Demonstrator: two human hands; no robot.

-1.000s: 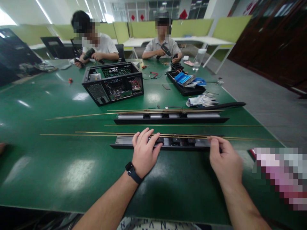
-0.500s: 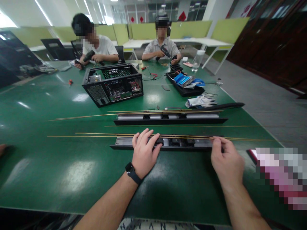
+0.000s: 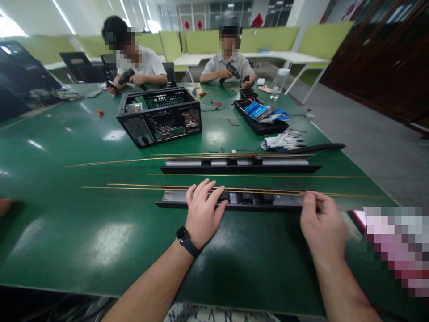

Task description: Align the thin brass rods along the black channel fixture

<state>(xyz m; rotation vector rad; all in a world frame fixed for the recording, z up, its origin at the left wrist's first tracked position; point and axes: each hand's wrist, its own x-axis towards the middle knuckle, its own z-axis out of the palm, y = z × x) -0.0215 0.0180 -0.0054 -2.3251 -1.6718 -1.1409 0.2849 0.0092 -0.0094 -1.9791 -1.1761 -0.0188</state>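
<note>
My left hand (image 3: 205,217) lies with spread fingers over the near black metal channel (image 3: 288,202), on top of two thin brass-coloured rods (image 3: 134,188) that run along it. Several small black blocks (image 3: 248,197) sit inside this channel. At its right end, the thumb and fingers of my right hand (image 3: 323,226) pinch one of the rods, which sticks out past the hand to the right. Farther off lies a second black channel (image 3: 284,163) with more rods across it. A single rod (image 3: 335,176) rests on the table between the two channels.
Beyond stand an open computer case (image 3: 161,120) and a black tray (image 3: 264,127) with blue items. White gloves (image 3: 284,141) lie by a long black strip (image 3: 321,148). Across the green table (image 3: 67,232), two people hold power drills. A blurred pink item (image 3: 395,250) is at right.
My right hand has moved slightly to the right, and the nearest rod has slid right with it. My left hand keeps its place on the channel.
</note>
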